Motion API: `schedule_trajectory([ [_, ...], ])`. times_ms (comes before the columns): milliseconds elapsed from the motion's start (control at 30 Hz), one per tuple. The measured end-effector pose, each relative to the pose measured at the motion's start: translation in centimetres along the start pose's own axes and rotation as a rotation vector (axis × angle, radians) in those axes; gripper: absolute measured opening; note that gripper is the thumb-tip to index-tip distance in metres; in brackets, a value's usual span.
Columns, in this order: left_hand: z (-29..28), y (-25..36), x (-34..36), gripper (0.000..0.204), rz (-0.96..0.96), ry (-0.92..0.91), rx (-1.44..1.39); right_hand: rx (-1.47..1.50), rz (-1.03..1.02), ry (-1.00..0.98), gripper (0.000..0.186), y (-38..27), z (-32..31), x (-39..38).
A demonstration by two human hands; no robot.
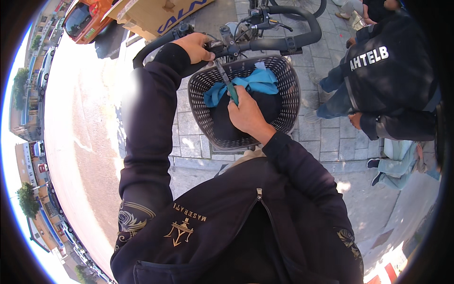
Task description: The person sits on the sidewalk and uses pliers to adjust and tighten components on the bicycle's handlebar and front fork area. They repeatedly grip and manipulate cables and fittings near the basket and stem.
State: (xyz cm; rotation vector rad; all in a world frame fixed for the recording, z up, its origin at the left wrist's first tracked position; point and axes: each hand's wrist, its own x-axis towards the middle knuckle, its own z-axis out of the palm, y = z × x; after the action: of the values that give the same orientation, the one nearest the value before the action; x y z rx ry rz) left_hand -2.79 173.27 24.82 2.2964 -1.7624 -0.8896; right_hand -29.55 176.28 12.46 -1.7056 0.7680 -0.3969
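Observation:
My right hand (248, 113) is closed round the green handle of a hand tool (222, 72) with a long metal end. I cannot make out its exact kind. Its tip points up at the middle of the black handlebar (265, 45), close to the stem. There my left hand (193, 48) is closed on the bar, thumb near the tool's tip; the part under its fingers is mostly hidden. A dark plastic basket (196, 102) hangs below the bar, under my right hand. Inside it lie a blue cloth (260, 81) and something black (231, 120).
A cardboard box (156, 19) stands beyond the bar at the left, near an orange vehicle (85, 21). A person in a black jacket (388, 71) stands close on the right. More people sit or crouch along the right side. Grey paving (331, 146) lies underneath.

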Motion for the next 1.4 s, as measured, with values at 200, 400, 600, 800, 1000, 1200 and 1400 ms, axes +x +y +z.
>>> schedule_trajectory([
  [200,-0.6,2.2,-0.9,0.046,-0.057,0.001,0.078,0.042,-0.064,0.042,0.038,1.5,0.9,0.4],
  [400,-0.7,2.1,-0.6,0.047,-0.082,-0.033,-0.008,0.106,-0.093,0.06,0.034,2.1,1.6,0.5],
  [600,0.1,0.6,0.4,0.042,-0.084,-0.044,-0.159,0.133,-0.099,0.082,0.031,2.7,2.6,1.1],
  [800,0.4,-0.6,1.3,0.041,-0.076,-0.069,-0.229,0.093,-0.071,0.065,0.031,2.5,1.8,1.2],
  [1000,0.5,-1.1,1.5,0.043,-0.051,-0.076,-0.257,0.085,-0.06,0.046,0.031,2.3,1.4,1.1],
  [1200,0.0,0.1,1.2,0.045,-0.102,-0.093,-0.276,0.002,0.157,-0.046,0.033,5.6,2.5,-0.2],
  [1400,-0.1,1.9,0.1,0.042,-0.085,-0.089,-0.1,0.024,0.162,-0.149,0.037,2.9,0.4,-1.1],
])
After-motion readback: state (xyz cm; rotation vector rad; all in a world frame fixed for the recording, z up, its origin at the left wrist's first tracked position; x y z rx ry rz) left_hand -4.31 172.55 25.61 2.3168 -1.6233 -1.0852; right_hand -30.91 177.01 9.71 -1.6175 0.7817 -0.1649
